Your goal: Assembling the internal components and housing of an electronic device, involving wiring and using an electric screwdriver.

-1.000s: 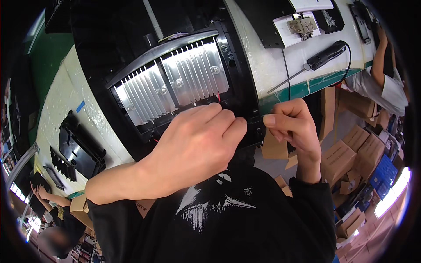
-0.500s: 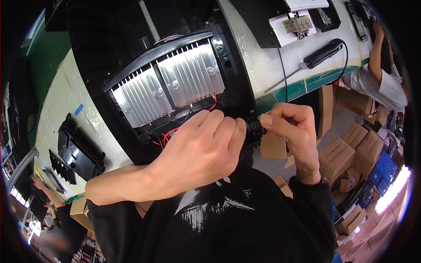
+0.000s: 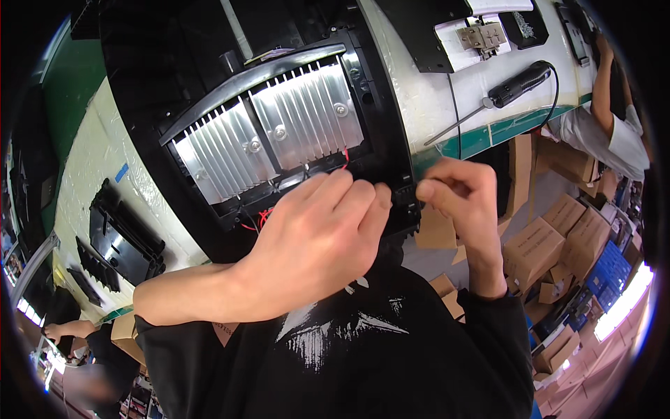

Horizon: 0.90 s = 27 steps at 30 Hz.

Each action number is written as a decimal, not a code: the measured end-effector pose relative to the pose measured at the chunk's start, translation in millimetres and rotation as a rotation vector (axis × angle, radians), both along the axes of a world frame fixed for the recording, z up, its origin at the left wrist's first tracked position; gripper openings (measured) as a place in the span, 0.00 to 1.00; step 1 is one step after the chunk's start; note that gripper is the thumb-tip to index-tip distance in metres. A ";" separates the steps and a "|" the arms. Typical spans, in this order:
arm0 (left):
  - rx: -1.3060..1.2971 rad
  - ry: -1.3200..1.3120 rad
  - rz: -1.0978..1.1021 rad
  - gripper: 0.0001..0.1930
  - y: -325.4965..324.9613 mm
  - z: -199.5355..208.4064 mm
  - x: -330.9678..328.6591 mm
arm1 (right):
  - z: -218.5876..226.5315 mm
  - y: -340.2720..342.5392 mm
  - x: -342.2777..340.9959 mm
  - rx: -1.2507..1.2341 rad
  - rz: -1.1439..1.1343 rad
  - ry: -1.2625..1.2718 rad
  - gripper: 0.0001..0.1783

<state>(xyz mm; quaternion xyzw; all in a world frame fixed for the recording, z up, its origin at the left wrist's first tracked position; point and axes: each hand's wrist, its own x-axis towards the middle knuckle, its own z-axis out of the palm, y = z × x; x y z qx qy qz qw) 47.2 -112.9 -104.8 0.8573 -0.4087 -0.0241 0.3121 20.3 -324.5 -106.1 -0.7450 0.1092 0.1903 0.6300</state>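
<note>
In front of me lies a large black plastic housing [image 3: 387, 112] with two finned silver heat sinks [image 3: 307, 112] set in it. Red wires [image 3: 264, 218] run below the fins, partly covered by my hand. At the housing's near right corner is a small black ribbed part [image 3: 405, 198], between my two hands. My left hand [image 3: 324, 223] is closed over the near edge, knuckles up, its fingertips hidden. My right hand [image 3: 464, 192] is closed in a pinch just right of the ribbed part; whatever its fingertips hold is too small to make out.
An electric screwdriver [image 3: 520, 85] with a cord lies on the right bench, near a metal block [image 3: 483, 38] and a black tray of screws [image 3: 523, 26]. Black plastic parts [image 3: 125, 241] lie to the left. Cardboard boxes [image 3: 536, 246] stand at right. Co-workers' arms [image 3: 604, 91] show at both sides.
My right hand's fingertips have moved slightly away from the ribbed part. My left hand stays almost in place. The co-worker's arm at lower left has shifted.
</note>
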 end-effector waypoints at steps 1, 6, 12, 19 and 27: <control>0.010 0.046 0.004 0.10 -0.7 1.4 -0.2 | -4.5 -2.3 0.7 0.130 -0.059 0.157 0.04; 0.030 0.025 -0.032 0.10 2.5 1.8 5.7 | -41.8 -13.3 0.6 0.289 0.031 0.044 0.08; -0.130 -0.056 0.261 0.10 53.5 35.7 5.0 | -50.5 -86.2 58.5 -0.434 -0.537 -0.468 0.24; -0.114 -0.095 0.563 0.42 122.8 -6.2 -68.1 | -93.2 -226.7 118.3 -1.334 -0.732 0.124 0.54; -0.327 -0.038 0.657 0.41 99.7 -40.2 -79.7 | -109.7 -272.1 138.6 -0.884 -0.559 0.134 0.37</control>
